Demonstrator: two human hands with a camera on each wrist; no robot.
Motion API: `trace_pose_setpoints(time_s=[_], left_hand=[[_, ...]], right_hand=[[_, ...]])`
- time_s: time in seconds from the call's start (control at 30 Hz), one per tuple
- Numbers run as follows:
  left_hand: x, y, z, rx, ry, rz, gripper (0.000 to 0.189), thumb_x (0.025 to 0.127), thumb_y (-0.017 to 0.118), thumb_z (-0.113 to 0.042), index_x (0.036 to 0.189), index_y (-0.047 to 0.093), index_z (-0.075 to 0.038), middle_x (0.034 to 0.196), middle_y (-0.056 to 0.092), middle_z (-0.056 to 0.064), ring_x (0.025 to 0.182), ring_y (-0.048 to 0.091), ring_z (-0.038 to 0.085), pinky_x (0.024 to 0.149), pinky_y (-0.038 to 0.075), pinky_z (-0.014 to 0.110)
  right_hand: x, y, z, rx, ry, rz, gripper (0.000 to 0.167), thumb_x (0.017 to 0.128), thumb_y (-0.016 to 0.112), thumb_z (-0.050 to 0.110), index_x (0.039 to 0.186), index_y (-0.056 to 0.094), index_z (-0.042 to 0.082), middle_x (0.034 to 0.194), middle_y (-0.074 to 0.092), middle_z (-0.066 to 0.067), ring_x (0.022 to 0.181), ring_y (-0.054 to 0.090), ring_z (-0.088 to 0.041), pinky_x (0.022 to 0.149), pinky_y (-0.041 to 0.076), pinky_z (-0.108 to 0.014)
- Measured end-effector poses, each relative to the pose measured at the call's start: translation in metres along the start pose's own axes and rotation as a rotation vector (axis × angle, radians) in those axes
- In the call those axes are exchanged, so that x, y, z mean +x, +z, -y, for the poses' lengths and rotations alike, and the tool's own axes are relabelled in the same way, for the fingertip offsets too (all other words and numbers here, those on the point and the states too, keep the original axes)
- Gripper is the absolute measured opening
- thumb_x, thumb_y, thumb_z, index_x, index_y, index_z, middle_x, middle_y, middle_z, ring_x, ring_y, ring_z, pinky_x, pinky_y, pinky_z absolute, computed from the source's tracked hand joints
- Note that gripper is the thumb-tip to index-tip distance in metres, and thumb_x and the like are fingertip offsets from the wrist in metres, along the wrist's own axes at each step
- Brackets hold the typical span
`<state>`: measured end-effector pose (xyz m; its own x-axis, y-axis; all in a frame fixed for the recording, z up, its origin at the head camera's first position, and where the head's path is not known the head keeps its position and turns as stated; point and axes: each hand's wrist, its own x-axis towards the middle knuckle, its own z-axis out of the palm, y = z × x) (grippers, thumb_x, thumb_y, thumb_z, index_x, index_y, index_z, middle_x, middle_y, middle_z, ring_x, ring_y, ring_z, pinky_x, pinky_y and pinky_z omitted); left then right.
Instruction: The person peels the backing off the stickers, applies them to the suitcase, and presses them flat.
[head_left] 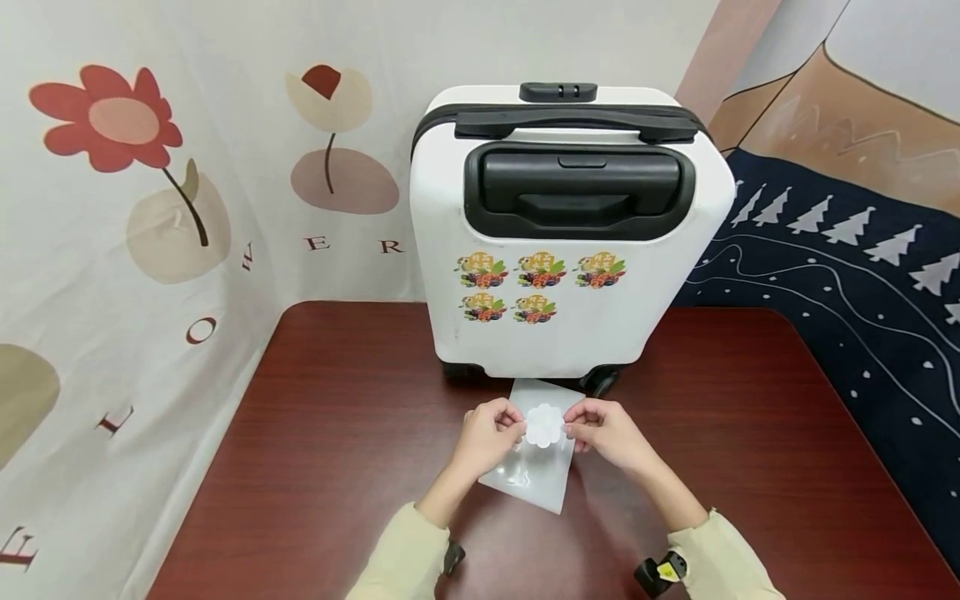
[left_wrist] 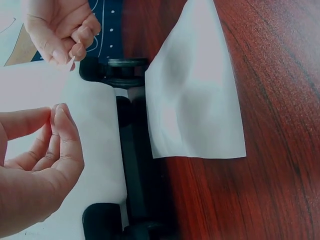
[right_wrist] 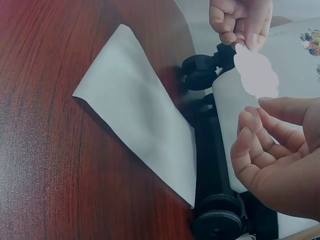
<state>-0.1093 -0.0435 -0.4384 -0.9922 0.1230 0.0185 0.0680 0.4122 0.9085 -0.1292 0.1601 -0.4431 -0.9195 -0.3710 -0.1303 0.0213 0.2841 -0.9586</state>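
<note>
A white scalloped sticker (head_left: 543, 426) is held up between both hands in the head view, its plain side showing. My left hand (head_left: 483, 437) pinches its left edge between thumb and forefinger. At the opposite edge, my right hand (head_left: 611, 435) grips it the same way. Closer up, the right wrist view shows the sticker (right_wrist: 256, 74) spanning the two sets of fingertips. Beneath the hands lies a pale, glossy sheet (head_left: 525, 483) on the table, its far end close to the suitcase's wheels.
A white suitcase (head_left: 555, 350) with black handles stands upright behind the hands. Several colourful fruit stickers (head_left: 539, 271) are on its face in two rows. The dark red wooden table (head_left: 337, 433) extends to both sides, with printed cloth (head_left: 247, 167) hanging behind.
</note>
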Motion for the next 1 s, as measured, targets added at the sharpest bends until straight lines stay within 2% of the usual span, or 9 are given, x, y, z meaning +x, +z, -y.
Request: trace_pose_setpoints(time_s=[0.17, 0.37, 0.57, 0.73, 0.9, 1.0], left_hand=[[0.0006, -0.0011, 0.0006, -0.014, -0.004, 0.004, 0.007, 0.079, 0.065, -0.001, 0.074, 0.061, -0.004, 0.062, 0.059, 0.000, 0.054, 0.055, 0.007, 0.050, 0.045, 0.021], [0.0009, -0.0017, 0.0016, -0.001, -0.001, 0.008, 0.007, 0.079, 0.065, -0.001, 0.074, 0.061, -0.005, 0.063, 0.060, -0.001, 0.055, 0.054, 0.005, 0.051, 0.045, 0.020], [0.0007, -0.0016, 0.0024, 0.007, 0.005, 0.015, 0.007, 0.079, 0.065, -0.001, 0.075, 0.061, -0.005, 0.063, 0.060, -0.001, 0.055, 0.054, 0.005, 0.051, 0.045, 0.020], [0.0007, -0.0020, 0.0028, -0.018, 0.008, 0.023, 0.006, 0.080, 0.065, -0.001, 0.075, 0.062, -0.004, 0.064, 0.060, 0.000, 0.055, 0.055, 0.007, 0.051, 0.046, 0.020], [0.0002, -0.0030, 0.0032, -0.036, 0.003, 0.038, 0.005, 0.079, 0.065, -0.001, 0.076, 0.062, -0.003, 0.063, 0.060, 0.001, 0.053, 0.056, 0.007, 0.050, 0.046, 0.021], [-0.0001, -0.0032, 0.0044, -0.054, -0.006, 0.050, 0.005, 0.080, 0.065, -0.002, 0.077, 0.062, -0.003, 0.061, 0.060, 0.001, 0.052, 0.057, 0.008, 0.049, 0.047, 0.021]], right_hand=[[-0.0006, 0.0003, 0.0011, 0.008, -0.006, 0.012, 0.012, 0.081, 0.061, -0.004, 0.089, 0.058, -0.013, 0.066, 0.057, -0.008, 0.054, 0.055, -0.024, 0.053, 0.050, -0.033], [0.0002, -0.0005, 0.0033, 0.011, -0.010, 0.022, 0.012, 0.083, 0.061, -0.001, 0.088, 0.059, -0.012, 0.070, 0.058, -0.016, 0.055, 0.054, -0.020, 0.054, 0.050, -0.032], [0.0008, -0.0006, 0.0039, 0.023, -0.009, 0.042, 0.012, 0.084, 0.061, -0.001, 0.088, 0.059, -0.012, 0.073, 0.059, -0.023, 0.056, 0.054, -0.022, 0.055, 0.051, -0.032], [0.0008, -0.0010, 0.0019, 0.020, -0.017, 0.047, 0.012, 0.084, 0.061, -0.001, 0.087, 0.059, -0.012, 0.072, 0.059, -0.021, 0.056, 0.055, -0.023, 0.055, 0.051, -0.032], [0.0017, -0.0012, -0.0019, 0.003, -0.030, 0.047, 0.010, 0.084, 0.060, -0.002, 0.086, 0.059, -0.011, 0.069, 0.059, -0.012, 0.057, 0.055, -0.023, 0.056, 0.052, -0.036], [0.0023, -0.0011, -0.0030, -0.001, -0.033, 0.046, 0.008, 0.084, 0.060, -0.002, 0.085, 0.060, -0.010, 0.069, 0.059, -0.014, 0.057, 0.055, -0.023, 0.056, 0.052, -0.038]])
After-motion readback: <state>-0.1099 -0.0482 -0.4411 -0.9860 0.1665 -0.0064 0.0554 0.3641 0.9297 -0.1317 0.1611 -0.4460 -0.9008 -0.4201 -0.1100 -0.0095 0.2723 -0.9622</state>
